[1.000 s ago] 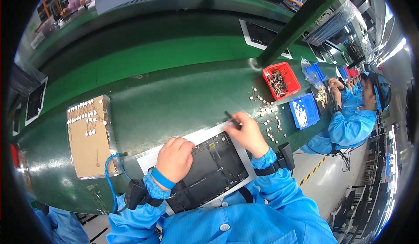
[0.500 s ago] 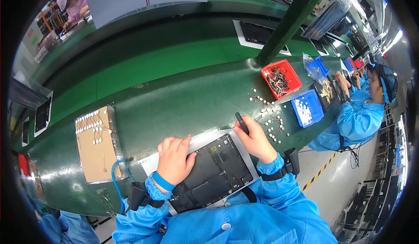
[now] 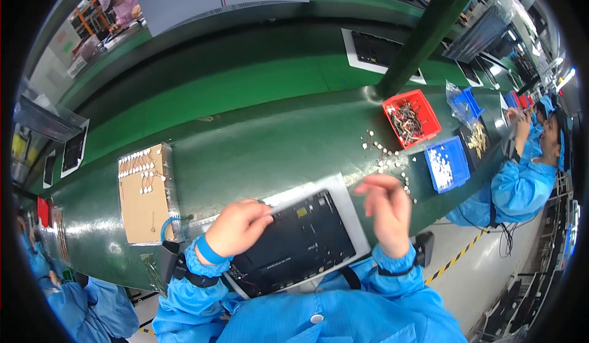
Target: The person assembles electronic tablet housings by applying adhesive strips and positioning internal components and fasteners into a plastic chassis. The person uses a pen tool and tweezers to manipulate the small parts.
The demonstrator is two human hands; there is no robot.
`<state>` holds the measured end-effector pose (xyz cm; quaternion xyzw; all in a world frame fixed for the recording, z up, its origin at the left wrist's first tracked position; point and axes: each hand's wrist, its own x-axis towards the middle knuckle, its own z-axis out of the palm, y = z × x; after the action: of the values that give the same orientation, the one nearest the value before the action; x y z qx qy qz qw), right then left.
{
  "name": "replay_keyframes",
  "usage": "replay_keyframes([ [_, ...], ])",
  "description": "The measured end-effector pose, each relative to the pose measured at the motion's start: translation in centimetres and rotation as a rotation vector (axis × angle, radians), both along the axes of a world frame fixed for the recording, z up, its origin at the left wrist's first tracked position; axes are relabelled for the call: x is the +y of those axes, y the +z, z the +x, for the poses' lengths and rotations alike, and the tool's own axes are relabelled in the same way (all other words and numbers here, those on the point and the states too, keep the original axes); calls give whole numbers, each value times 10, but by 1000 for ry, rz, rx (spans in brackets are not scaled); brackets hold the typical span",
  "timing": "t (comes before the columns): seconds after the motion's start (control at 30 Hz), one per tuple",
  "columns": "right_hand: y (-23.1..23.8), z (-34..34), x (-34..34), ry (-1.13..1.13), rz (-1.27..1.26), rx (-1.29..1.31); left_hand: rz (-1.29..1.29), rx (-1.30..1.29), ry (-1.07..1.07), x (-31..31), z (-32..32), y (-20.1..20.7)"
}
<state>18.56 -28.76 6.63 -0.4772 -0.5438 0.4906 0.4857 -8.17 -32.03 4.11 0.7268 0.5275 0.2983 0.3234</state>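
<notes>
A flat black tablet-like device (image 3: 294, 242) with small parts along its edges lies on a white sheet (image 3: 351, 225) in front of me. Over its upper left edge is my left hand (image 3: 236, 229), a blue band round the wrist, thumb and fingers drawn together. Whatever the fingertips pinch, if anything, is too small to make out. My right hand (image 3: 391, 211) is raised just beyond the device's right side, its fingers apart and slightly blurred, with nothing visible in them. White round pieces with thin wires (image 3: 386, 159) are scattered beyond it.
A red bin (image 3: 437, 122) of small wired parts and a blue bin (image 3: 464, 174) of white pieces stand at the right. Cardboard (image 3: 144, 211) with rows of wired parts lies left. A green post (image 3: 423, 39) rises at the back; a co-worker (image 3: 521, 180) sits right.
The black pen-like tool in my right hand is no longer visible; that hand's fingers have opened. My left hand has moved a little left, its fingers drawn together. The white sheet's upper right corner shows more.
</notes>
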Motion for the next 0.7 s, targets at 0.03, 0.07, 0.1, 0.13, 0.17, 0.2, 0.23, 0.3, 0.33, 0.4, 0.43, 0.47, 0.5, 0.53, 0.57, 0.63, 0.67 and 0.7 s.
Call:
replay_keyframes([
  [0.03, 1, 2, -2, -146, 210, 52, -96, -40, 57, 6, -2, 6],
  [0.07, 0, 4, -3, -291, 420, 106, -136, -139, 234, 15, -2, 8],
  [0.1, 1, 16, -2, -307, 549, 131, -88, -182, 297, 29, -11, 6],
  [0.13, 2, 29, -1, -324, 678, 159, -61, -342, 426, 45, -16, -1],
  [0.17, 5, 33, -4, -322, 638, 200, -84, -552, 539, 63, -23, -10],
  [0.2, 9, 36, -8, -318, 596, 241, -145, -676, 666, 80, -25, -3],
  [0.23, 12, 39, -12, -245, 526, 293, -59, -867, 686, 100, -38, -17],
  [0.3, 8, 37, -12, -215, 492, 296, -46, -1154, 823, 139, -47, -27],
  [0.33, 5, 38, -13, -201, 448, 290, -4, -1270, 879, 160, -53, -36],
  [0.4, -4, 43, -16, -141, 421, 378, 103, -1385, 1098, 191, -63, -45],
  [0.43, -5, 42, -18, -153, 350, 333, 109, -1366, 1211, 202, -63, -44],
  [0.47, -7, 43, -20, -165, 278, 288, 115, -1344, 1324, 210, -62, -43],
  [0.5, -15, 47, -21, -134, 240, 318, 115, -1393, 1293, 218, -74, -58],
  [0.53, -15, 46, -24, -147, 203, 259, 113, -1627, 1154, 218, -79, -62],
  [0.57, -14, 44, -23, -140, 194, 257, 47, -1565, 1216, 222, -91, -66],
  [0.63, -17, 42, -22, -149, 171, 243, -27, -1470, 1252, 223, -89, -64],
  [0.67, -21, 41, -20, -146, 154, 252, -11, -1357, 1183, 219, -91, -64],
  [0.7, -24, 37, -18, -139, 132, 265, 52, -1130, 1196, 211, -88, -61],
])
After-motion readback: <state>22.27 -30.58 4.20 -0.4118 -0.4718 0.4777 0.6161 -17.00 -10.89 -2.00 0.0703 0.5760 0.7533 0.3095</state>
